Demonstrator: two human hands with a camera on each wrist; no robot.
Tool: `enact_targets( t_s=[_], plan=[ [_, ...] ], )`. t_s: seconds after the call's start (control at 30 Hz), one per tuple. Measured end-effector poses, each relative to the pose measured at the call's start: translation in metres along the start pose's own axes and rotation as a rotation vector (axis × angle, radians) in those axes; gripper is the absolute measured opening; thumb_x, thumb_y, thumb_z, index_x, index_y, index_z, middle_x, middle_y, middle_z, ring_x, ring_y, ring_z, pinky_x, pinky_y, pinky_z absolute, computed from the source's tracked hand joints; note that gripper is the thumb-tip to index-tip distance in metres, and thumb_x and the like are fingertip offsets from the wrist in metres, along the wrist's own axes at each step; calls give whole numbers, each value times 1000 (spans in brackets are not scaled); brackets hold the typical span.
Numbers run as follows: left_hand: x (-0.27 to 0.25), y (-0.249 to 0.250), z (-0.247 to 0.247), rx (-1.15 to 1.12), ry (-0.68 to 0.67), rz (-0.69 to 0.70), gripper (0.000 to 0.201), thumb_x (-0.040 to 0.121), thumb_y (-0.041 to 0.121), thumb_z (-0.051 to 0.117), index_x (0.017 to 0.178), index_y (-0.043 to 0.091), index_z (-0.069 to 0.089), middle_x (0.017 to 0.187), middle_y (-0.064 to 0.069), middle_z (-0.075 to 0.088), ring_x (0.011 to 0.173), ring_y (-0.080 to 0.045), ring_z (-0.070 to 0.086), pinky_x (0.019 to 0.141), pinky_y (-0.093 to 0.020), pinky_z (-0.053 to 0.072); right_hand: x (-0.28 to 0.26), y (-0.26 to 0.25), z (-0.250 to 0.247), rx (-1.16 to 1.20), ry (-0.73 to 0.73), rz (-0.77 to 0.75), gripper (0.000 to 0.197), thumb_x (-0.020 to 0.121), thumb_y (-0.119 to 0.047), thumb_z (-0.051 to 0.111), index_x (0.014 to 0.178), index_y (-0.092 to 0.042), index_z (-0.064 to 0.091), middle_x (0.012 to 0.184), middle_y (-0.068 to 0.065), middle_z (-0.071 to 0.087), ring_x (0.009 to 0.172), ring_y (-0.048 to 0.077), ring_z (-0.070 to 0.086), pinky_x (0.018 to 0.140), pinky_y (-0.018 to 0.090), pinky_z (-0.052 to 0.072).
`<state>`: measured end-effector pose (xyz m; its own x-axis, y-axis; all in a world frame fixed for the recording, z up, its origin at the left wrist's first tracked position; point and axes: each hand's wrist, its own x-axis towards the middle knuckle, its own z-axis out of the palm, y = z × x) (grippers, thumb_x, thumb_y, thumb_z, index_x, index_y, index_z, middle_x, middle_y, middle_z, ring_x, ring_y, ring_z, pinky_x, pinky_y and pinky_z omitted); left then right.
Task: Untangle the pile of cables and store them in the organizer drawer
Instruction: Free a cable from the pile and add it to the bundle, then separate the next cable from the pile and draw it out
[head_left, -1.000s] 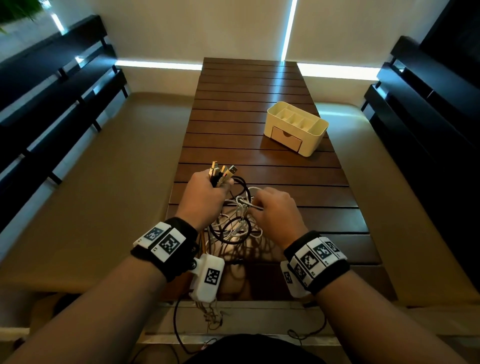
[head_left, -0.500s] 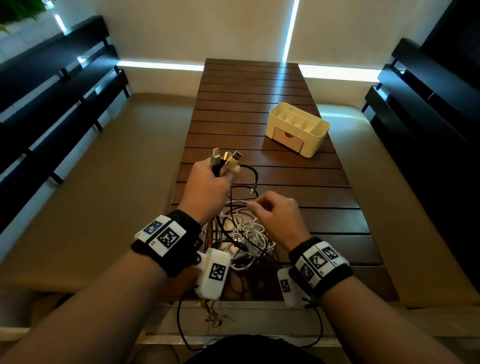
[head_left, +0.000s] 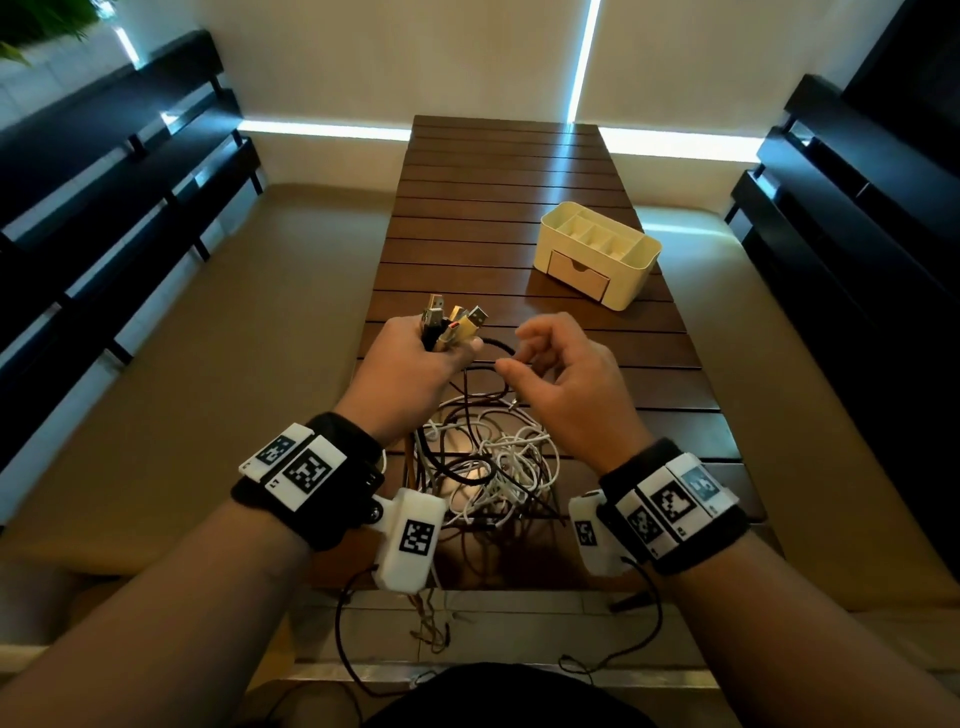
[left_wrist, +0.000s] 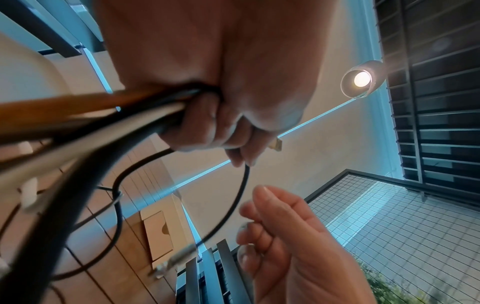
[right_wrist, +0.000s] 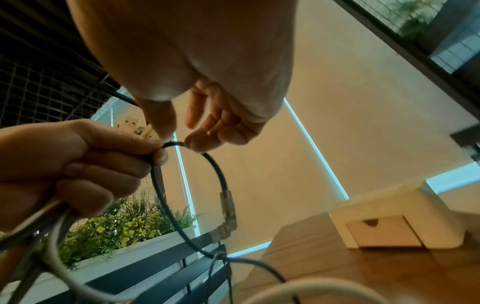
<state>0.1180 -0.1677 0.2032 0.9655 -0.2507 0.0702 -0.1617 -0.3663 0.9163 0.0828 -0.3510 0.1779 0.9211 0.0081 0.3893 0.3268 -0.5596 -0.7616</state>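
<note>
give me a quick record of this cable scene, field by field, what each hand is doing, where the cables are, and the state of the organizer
left hand: grips a bundle of USB plug ends, plugs pointing up
right hand: pinches a black cable next to the left grip
cable pile: white and dark cables tangled on the wooden table, between the wrists
organizer: cream, farther back on the right, drawer closed
stored cables: none visible

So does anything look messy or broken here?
Only the cables: a knotted heap of white and dark cords on the table, some dangling off its near edge. The organizer sits upright, drawer closed. Nothing looks broken.
</note>
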Motion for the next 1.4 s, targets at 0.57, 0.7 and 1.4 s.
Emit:
enact_targets(
  t_s=[0.57,0.7,1.4],
  plan=[
    [-36,31,-24,-201,19,-10,37,99,24,61,104,-13,54,57,3,36,42,-10,32,42,-26,31,-37,-34,-38,-201,-1010,326,29,88,-53,64,83,-26,73,81,-9,74,76,4,70,81,27,49],
    [-45,42,-25,-286,9,-2,37,99,19,59,109,-16,52,51,6,33,39,-10,27,40,-23,27,-33,-24,-51,-257,-685,278,34,82,-62,64,74,-28,68,71,-10,68,66,-5,62,67,21,45],
    [-53,58,-51,-464,20,62,20,99,23,58,109,7,58,56,-1,24,40,-11,22,39,-19,25,-31,10,1,188,-648,438,64,76,-65,70,128,-34,51,137,-3,55,120,15,59,104,42,48]
  ],
)
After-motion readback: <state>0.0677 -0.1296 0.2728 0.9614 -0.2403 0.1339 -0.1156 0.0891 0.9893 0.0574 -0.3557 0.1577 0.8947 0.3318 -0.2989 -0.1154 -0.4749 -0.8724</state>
